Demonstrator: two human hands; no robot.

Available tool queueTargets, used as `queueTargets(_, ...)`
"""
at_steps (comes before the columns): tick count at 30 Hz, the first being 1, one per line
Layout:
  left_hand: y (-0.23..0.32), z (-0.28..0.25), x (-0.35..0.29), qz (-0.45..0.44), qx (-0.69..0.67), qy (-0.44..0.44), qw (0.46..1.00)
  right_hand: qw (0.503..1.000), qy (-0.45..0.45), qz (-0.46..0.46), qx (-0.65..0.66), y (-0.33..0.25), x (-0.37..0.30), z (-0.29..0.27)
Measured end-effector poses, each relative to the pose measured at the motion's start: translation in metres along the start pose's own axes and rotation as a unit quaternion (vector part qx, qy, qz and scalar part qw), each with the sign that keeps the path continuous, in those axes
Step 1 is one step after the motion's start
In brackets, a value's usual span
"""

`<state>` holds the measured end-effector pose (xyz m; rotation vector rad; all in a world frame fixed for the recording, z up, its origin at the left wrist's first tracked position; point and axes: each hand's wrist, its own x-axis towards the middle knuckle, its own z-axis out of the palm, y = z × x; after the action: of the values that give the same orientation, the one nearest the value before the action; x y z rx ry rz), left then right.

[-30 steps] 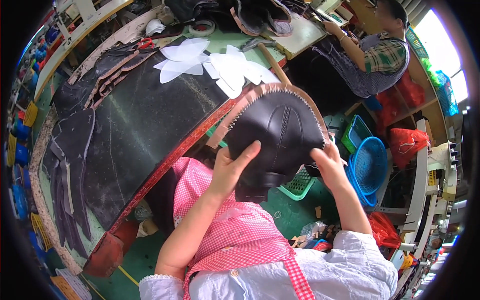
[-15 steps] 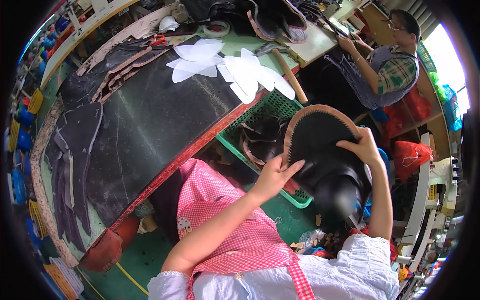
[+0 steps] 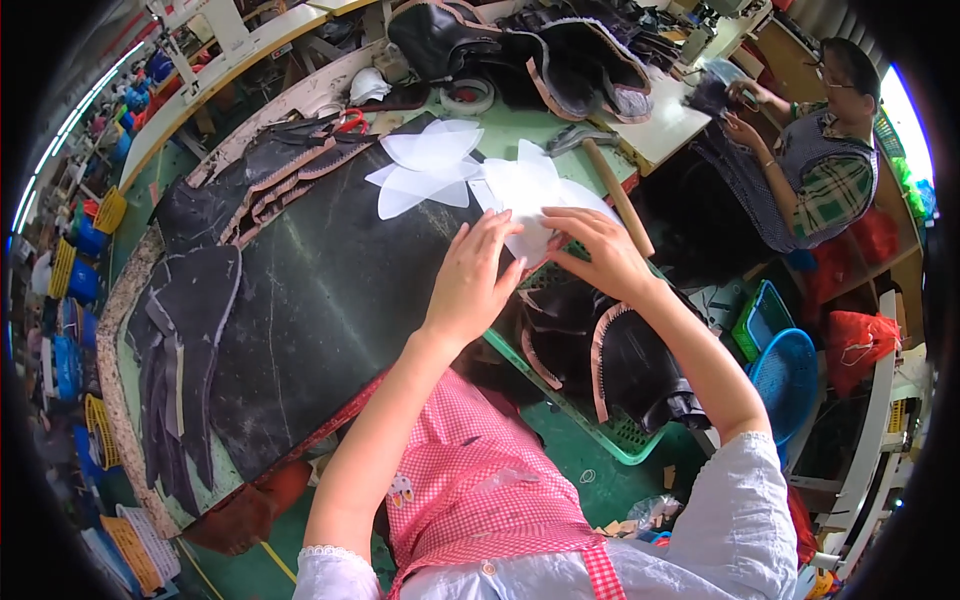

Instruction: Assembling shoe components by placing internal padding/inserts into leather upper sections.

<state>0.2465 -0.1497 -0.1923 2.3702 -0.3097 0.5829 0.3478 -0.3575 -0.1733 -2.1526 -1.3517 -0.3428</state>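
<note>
My left hand [image 3: 472,277] reaches over the front edge of the table, its fingers stretched out and the thumb apart. Facing it, my right hand [image 3: 603,258] has its fingers extended, with the thumb spread below them. Both sets of fingertips are at a white translucent petal-shaped sheet [image 3: 528,240], one of several in a loose pile. Beside that pile on the left lies another group of white sheets [image 3: 428,150]. Below my right forearm, black leather pieces [image 3: 640,355] with tan notched edges lie in a green basket [image 3: 630,445], partly hidden by the arm.
A hammer [image 3: 618,198] lies right of the sheets. Behind them are a tape roll [image 3: 467,97], red-handled scissors [image 3: 352,121] and black leather parts [image 3: 445,40]. Dark leather [image 3: 310,300] covers much of the table. A co-worker [image 3: 830,160] sits at the far right, near a blue basket [image 3: 785,380].
Both hands have let go of the tan-edged black leather piece, which now lies over the green basket. They have moved up and left to the white sheets.
</note>
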Motion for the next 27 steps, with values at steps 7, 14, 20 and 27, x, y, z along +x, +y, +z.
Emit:
queueTargets(7, -0.015, -0.001, -0.018, 0.068, 0.153, -0.112, 0.98, 0.992, -0.071, -0.105, 0.016, 0.024, 0.034, 0.003)
queueTargets(14, -0.006, 0.009, 0.003, 0.06, 0.13, -0.064, 0.988, 0.906, -0.097, 0.31, 0.272, 0.049, 0.057, 0.017)
queueTargets(20, 0.001, 0.018, 0.005, 0.045, 0.143, -0.035, 0.988, 0.957, 0.124, 0.229, 0.129, 0.08, 0.105, -0.019)
queueTargets(27, 0.007, 0.022, 0.004, 0.008, 0.12, -0.012, 0.993, 0.887, 0.405, 0.197, 0.104, 0.116, 0.146, -0.094)
